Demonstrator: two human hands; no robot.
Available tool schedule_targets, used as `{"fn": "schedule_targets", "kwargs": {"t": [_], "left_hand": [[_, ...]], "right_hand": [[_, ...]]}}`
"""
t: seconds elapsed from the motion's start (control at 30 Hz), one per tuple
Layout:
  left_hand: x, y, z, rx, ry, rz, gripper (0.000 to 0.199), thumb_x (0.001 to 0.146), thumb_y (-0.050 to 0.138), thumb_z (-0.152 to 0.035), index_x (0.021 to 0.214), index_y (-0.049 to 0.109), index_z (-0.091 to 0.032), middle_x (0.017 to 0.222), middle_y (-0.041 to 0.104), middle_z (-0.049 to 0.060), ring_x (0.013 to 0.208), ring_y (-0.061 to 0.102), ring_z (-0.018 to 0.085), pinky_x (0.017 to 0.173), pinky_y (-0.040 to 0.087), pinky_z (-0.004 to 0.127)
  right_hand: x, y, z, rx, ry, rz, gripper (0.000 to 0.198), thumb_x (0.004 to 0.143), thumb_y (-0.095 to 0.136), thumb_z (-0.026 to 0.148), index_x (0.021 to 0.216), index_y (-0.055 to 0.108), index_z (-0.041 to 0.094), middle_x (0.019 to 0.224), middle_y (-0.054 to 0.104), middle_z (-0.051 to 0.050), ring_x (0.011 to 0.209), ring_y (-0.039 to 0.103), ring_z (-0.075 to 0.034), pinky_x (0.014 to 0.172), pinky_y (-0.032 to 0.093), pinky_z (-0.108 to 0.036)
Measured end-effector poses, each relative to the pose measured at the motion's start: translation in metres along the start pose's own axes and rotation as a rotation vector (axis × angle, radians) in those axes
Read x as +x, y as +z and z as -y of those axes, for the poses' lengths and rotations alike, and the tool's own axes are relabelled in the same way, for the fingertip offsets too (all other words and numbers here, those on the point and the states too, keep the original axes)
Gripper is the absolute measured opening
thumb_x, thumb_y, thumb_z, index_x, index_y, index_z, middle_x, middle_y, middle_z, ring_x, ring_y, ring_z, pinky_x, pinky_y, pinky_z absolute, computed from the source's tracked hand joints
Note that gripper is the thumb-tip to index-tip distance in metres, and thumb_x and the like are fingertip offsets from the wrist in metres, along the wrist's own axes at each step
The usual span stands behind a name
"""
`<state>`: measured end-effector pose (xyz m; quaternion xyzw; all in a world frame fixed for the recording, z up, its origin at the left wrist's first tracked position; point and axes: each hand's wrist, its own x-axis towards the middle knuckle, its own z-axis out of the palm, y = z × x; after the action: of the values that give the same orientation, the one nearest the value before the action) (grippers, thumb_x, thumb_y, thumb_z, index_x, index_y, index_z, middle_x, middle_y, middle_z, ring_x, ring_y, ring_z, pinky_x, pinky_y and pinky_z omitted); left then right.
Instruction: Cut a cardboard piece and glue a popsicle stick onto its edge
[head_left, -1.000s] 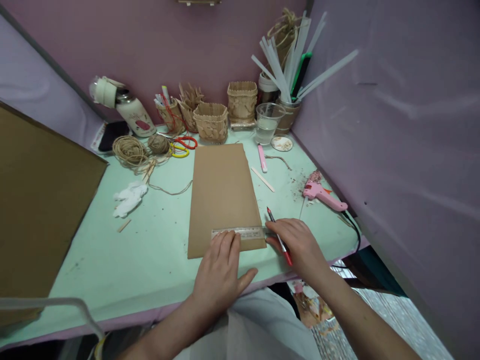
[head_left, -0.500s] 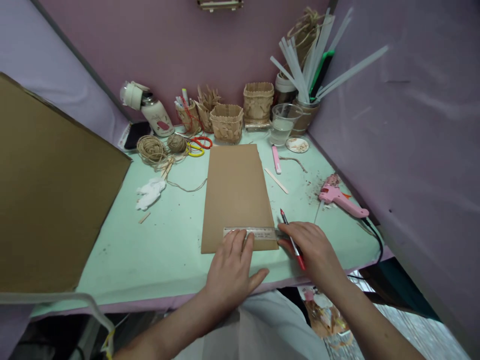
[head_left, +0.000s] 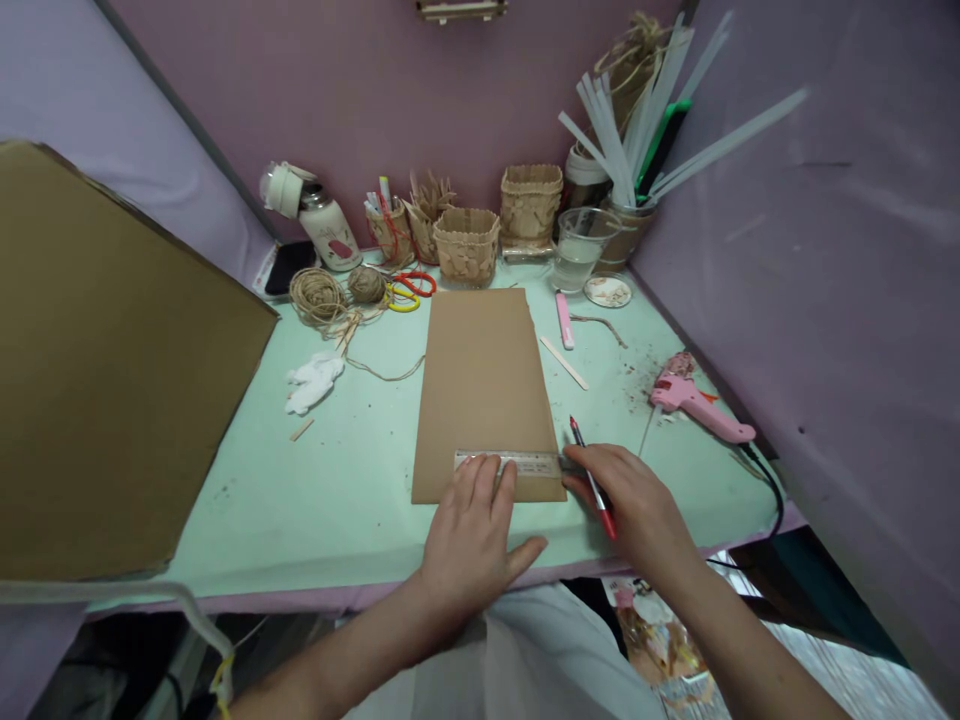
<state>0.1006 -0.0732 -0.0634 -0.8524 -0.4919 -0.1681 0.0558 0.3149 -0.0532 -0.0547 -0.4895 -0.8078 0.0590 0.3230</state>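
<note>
A brown cardboard sheet (head_left: pixel 484 370) lies flat on the table. Across its near end rests a clear ruler (head_left: pixel 536 464), its right end past the sheet's edge. My left hand (head_left: pixel 474 530) lies on the ruler, fingers stretched out and thumb spread, pressing it against the cardboard. At the right edge, my right hand (head_left: pixel 622 490) pinches the ruler's end between thumb and fingers. A red pen (head_left: pixel 596 485) is also held in that hand, pointing up and left. Part of the ruler is hidden under my left fingers.
A pink glue gun (head_left: pixel 701 408) with a cord lies right. Beyond the cardboard are a pink cutter (head_left: pixel 564 320), wooden stick (head_left: pixel 564 362), water cup (head_left: pixel 577 258) and small baskets (head_left: pixel 466 250). Twine (head_left: pixel 319 297), scissors (head_left: pixel 405 298) and a white cloth (head_left: pixel 313 382) lie left, near a big cardboard panel (head_left: pixel 112 370).
The whole view has shifted slightly, so things appear a little further right. Both hands keep their places on the ruler, and the pen stays in my right hand.
</note>
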Motion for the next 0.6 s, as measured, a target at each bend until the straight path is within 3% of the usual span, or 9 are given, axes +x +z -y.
{"fn": "schedule_targets", "kwargs": {"t": [0.6], "left_hand": [[0.0034, -0.0001, 0.0010, -0.019, -0.003, 0.098, 0.076, 0.083, 0.058, -0.056, 0.142, 0.041, -0.012, 0.133, 0.051, 0.018, 0.127, 0.041, 0.034, 0.104, 0.037, 0.048]], "right_hand": [[0.0034, 0.0009, -0.0010, -0.015, 0.041, 0.002, 0.027, 0.093, 0.055, 0.019, 0.120, 0.058, 0.018, 0.099, 0.070, -0.008, 0.094, 0.062, -0.023, 0.080, 0.053, -0.037]]}}
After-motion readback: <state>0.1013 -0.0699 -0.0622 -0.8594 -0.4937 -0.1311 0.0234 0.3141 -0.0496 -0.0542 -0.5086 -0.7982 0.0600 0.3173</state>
